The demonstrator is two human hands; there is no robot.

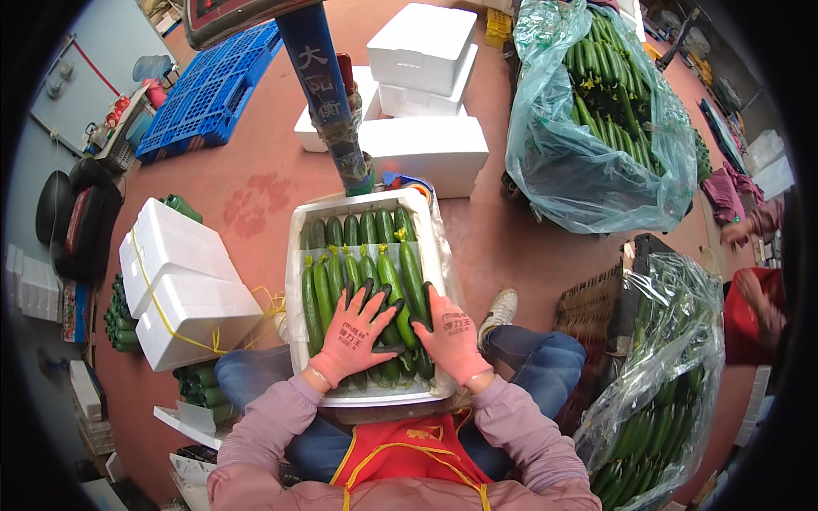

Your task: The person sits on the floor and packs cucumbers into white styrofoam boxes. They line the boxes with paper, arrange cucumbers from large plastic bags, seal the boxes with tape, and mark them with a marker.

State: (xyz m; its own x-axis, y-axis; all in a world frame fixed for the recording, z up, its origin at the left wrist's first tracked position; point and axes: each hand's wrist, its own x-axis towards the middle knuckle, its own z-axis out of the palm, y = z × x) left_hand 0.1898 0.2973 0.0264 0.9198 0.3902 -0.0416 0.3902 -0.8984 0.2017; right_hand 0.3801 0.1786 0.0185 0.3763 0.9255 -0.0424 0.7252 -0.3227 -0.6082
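Observation:
A white foam box (367, 401) stands before me, on the platform of a scale with a blue post (319, 76). Rows of cucumbers (321, 290) lie in it, several with yellow blossom ends, and a translucent sheet (358, 249) lies between the far and near rows. My left hand (353, 335), in a pink glove with black fingertips, rests spread on the near cucumbers. At the box's right side my right hand (450, 332), gloved alike, touches the rightmost cucumber (412, 268) with thumb and fingers; whether it grips it I cannot tell.
White foam boxes (422, 54) are stacked beyond the post, others (192, 281) tied at left. Plastic-lined containers of cucumbers stand at upper right (601, 204) and lower right (664, 383). A blue plastic pallet (211, 89) lies at upper left. Another person's hand (738, 231) shows far right.

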